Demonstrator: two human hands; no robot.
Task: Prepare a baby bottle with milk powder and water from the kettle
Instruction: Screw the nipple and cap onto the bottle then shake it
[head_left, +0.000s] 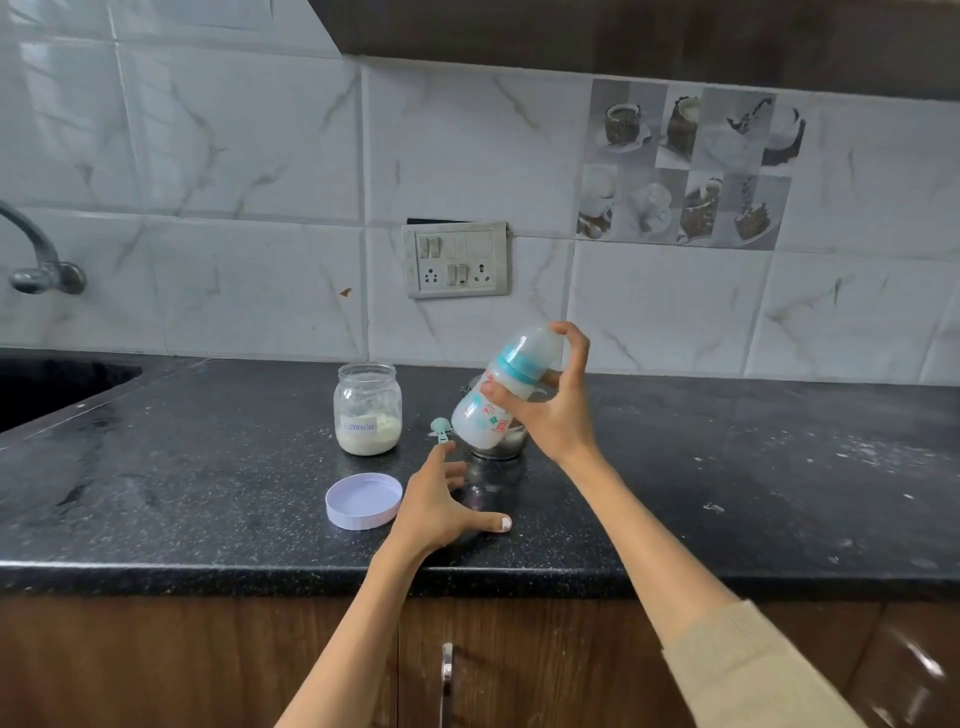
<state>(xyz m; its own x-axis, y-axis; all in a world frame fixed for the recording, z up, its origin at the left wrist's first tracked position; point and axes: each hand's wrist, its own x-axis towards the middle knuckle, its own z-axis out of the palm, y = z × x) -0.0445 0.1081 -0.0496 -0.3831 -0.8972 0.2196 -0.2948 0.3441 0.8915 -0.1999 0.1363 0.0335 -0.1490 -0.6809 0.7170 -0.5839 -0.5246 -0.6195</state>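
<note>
My right hand (545, 410) grips a baby bottle (485, 415) with a teal collar and a cap on, tilted to the right above the counter; white milk fills its lower part. Behind the bottle stands a small steel vessel (511, 444), mostly hidden. My left hand (441, 501) rests on the black counter (208, 467) with fingers spread, holding nothing. A glass jar of milk powder (368, 409) stands open to the left, labelled. Its lilac lid (363, 500) lies upside down in front of it. A teal scoop (440, 430) lies between the jar and the bottle.
A dark sink (47, 387) with a tap (41, 260) is at the far left. A switch and socket panel (456, 260) sits on the tiled wall behind. White specks dot the counter at the right. Wooden cabinet doors are below the counter's front edge.
</note>
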